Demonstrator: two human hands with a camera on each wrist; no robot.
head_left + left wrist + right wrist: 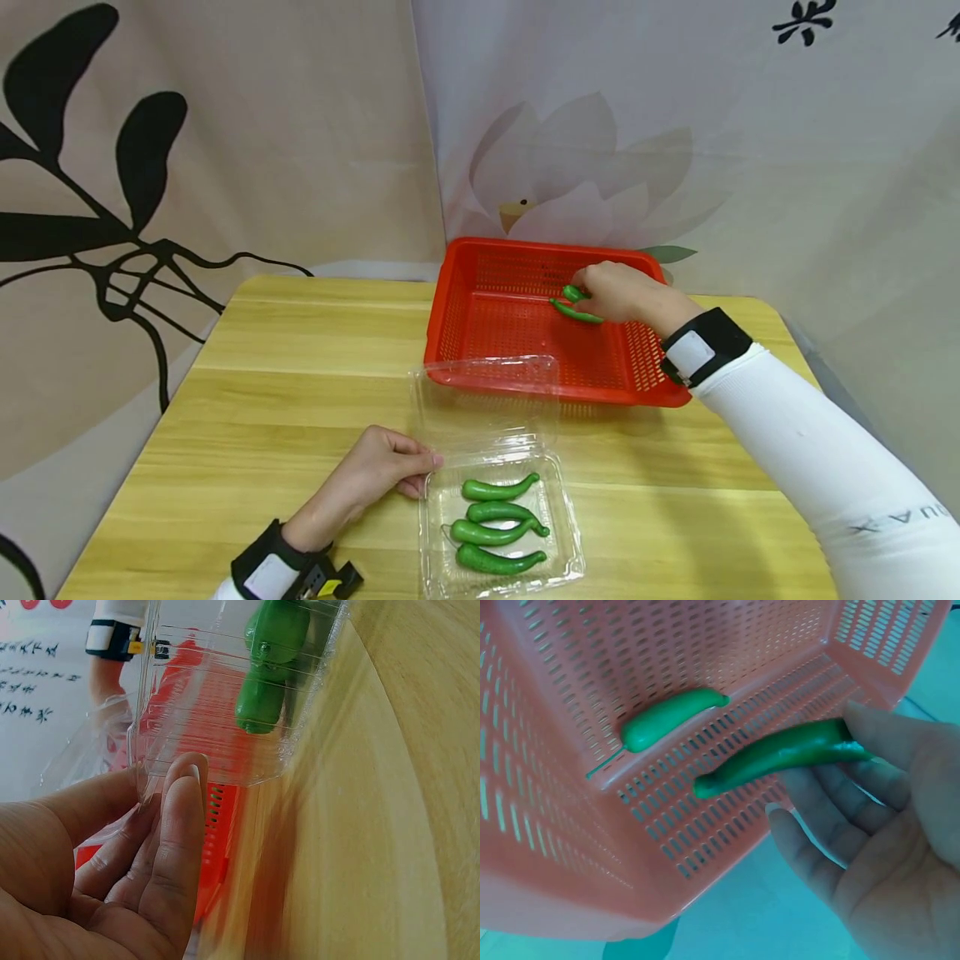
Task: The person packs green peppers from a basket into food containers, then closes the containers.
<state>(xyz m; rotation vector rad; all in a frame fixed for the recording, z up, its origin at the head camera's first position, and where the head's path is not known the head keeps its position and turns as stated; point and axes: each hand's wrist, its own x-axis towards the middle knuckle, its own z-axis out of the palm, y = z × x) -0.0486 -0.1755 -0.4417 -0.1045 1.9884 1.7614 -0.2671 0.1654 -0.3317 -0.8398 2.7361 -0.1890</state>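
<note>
A clear plastic clamshell box (pixel 567 533) lies near the table's front edge with its lid (pixel 487 392) folded back. Several green peppers (pixel 498 511) lie inside it. My left hand (pixel 429 471) pinches the box's left corner (pixel 225 712) between thumb and fingers (pixel 184 795); peppers (pixel 270 667) show through the wall. Farther back my right hand (pixel 592 300) is inside the red basket (pixel 450 308). It pinches a green pepper (pixel 780 754) by one end just above the basket floor. A second pepper (pixel 671 716) lies loose on the basket's floor beside it.
The wooden table (pixel 300 383) has rounded corners and is bare on its left half. Printed fabric backdrops (pixel 262 142) hang close behind it. The basket's perforated walls (pixel 592 667) rise around my right hand.
</note>
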